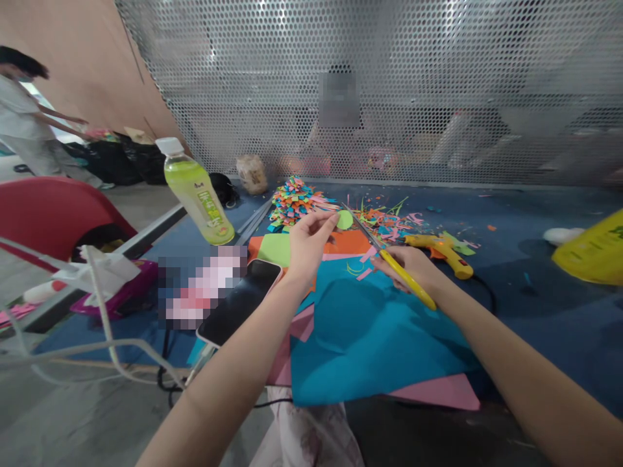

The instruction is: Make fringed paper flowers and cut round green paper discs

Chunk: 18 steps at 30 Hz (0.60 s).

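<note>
My left hand pinches a small round disc of light green paper between thumb and fingertips. In my right hand is a pair of scissors with yellow handles; the blades point up and left, their tips close to the disc's right edge. Below both hands lies a large blue sheet of paper, with pink sheets under it and orange paper beyond. Thin green and pink strips rest on the blue sheet. Behind my left hand stands a cone covered in colourful paper bits.
Paper scraps litter the table behind the scissors. A yellow glue gun lies to their right. On the left are a phone, a drink bottle and a purple tissue box. A perforated metal panel closes off the back.
</note>
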### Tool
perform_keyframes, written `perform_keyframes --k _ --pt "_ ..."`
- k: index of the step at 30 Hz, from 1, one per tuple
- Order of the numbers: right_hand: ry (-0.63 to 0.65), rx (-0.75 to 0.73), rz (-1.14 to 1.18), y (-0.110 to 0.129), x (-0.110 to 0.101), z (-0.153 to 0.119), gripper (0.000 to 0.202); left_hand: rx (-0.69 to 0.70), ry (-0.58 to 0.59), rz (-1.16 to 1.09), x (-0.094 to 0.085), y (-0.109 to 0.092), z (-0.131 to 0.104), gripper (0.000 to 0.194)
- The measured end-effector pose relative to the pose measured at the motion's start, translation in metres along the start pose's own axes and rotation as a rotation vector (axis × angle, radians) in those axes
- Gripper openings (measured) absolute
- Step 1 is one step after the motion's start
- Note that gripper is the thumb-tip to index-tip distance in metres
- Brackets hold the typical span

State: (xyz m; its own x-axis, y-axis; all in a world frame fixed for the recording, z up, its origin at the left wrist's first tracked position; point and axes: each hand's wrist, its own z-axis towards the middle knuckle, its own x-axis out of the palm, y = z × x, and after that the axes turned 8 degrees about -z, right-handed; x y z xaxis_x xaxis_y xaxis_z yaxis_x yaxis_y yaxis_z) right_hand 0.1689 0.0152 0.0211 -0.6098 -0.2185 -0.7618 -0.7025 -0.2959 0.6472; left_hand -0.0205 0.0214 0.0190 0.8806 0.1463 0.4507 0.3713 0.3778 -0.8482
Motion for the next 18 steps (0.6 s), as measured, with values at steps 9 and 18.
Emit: perform_keyframes --k 9,18 --pt "-0.014 0.000 -0.017 -0.0001 -0.0005 -0.0013 0.046 0.011 0.022 0.004 0.0008 0.0009 0.0003 0.016" --pt "0.030 0.021 -0.008 0.0018 -0.0023 -0.0025 0.045 0.026 -0.027 -0.020 -0.0010 0.0031 0.0031 0.018"
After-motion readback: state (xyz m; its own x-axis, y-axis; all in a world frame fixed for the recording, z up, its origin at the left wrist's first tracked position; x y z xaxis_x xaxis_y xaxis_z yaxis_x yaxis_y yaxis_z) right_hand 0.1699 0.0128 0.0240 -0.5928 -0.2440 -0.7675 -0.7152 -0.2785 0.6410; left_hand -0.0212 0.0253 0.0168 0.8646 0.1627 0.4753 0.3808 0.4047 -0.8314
